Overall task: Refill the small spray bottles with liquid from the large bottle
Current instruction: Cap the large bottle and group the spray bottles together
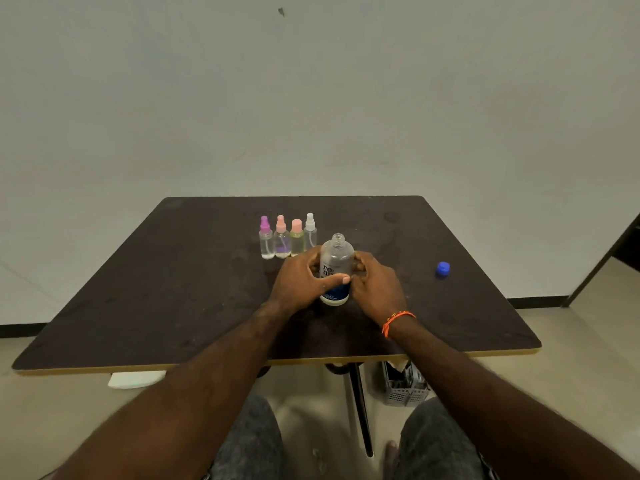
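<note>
Head view, nearest first: two grey-clad knees sit below the table's (138, 306) near edge, with a table leg and a grey slotted basket (405, 386) on the floor beyond them. Both forearms reach forward over that edge to the middle of the dark tabletop. The left hand (301, 277) wraps the large bottle (336, 261) from its left, thumb laid across the front of the label. The right hand (375, 285), an orange cord (396, 322) at its wrist, curls round the bottle's right side.

The large bottle stands upright on the table, long axis vertical, its uncapped threaded neck pointing straight up; the upper body is clear and the lower label is blue. Its blue cap (443, 269) lies well apart to the right, with bare tabletop between them and more out to the right edge.

Just beyond and left of the left hand, four small spray bottles stand upright in a close row: purple-topped (265, 237), pink-topped (281, 237), peach-topped (296, 237) and white-topped (310, 230), the last nearest the large bottle. Bare tabletop runs left of the row and behind it to the far edge, then the plain wall.
</note>
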Action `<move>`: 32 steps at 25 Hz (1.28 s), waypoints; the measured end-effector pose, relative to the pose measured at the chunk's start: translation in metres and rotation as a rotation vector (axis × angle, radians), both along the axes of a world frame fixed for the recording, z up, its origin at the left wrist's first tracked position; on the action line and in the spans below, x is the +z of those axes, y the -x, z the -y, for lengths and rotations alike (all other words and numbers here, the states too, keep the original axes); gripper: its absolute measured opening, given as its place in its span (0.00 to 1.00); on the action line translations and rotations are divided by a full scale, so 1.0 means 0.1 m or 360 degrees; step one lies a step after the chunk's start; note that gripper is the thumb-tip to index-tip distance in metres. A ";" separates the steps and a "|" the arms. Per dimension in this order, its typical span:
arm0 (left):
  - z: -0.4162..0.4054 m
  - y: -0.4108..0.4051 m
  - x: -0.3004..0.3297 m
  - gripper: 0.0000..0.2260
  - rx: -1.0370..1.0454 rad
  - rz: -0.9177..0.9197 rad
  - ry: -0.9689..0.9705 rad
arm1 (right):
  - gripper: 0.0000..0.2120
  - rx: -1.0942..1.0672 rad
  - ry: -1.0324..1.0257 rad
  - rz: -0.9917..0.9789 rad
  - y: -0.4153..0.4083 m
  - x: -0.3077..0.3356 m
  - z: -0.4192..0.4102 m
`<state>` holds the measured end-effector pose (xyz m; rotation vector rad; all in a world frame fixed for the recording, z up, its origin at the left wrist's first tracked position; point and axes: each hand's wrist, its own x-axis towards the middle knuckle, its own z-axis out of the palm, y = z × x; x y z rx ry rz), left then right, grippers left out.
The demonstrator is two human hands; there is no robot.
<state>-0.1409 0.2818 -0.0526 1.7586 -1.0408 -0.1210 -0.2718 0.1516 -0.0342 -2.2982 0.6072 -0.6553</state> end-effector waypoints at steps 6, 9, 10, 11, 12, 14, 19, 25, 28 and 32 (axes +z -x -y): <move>0.03 0.05 -0.12 0.30 0.0133 0.0052 0.0064 | 0.21 -0.0054 0.0118 -0.0175 0.10 -0.08 0.32; 0.03 0.07 -0.12 0.33 0.0150 0.0076 0.0064 | 0.20 -0.0248 0.0257 -0.0283 0.19 0.00 0.72; 0.03 0.07 -0.12 0.33 0.0144 0.0073 0.0063 | 0.20 -0.0326 0.0323 -0.0332 0.23 0.03 0.88; 0.02 0.06 -0.12 0.34 0.0136 0.0061 0.0064 | 0.19 -0.0403 0.0407 -0.0414 0.27 0.06 1.03; 0.02 0.06 -0.13 0.35 0.0128 0.0046 0.0062 | 0.19 -0.0477 0.0480 -0.0525 0.31 0.08 1.17; 0.03 0.05 -0.13 0.36 0.0122 0.0041 0.0053 | 0.19 -0.0604 0.0528 -0.0738 0.39 0.09 1.43; 0.04 0.04 -0.16 0.35 0.0109 0.0025 0.0053 | 0.18 -0.0650 0.0443 -0.0955 0.50 -0.04 1.70; 0.02 0.05 -0.15 0.36 0.0086 0.0011 0.0048 | 0.10 -0.0668 0.0525 -0.0805 0.51 -0.15 1.67; 0.00 0.07 -0.13 0.33 0.0092 0.0008 0.0051 | 0.14 -0.0534 0.0468 -0.0666 0.39 0.02 1.44; -0.04 0.10 -0.07 0.28 0.0133 0.0011 0.0022 | 0.17 -0.0153 0.0414 -0.0276 0.12 0.45 0.84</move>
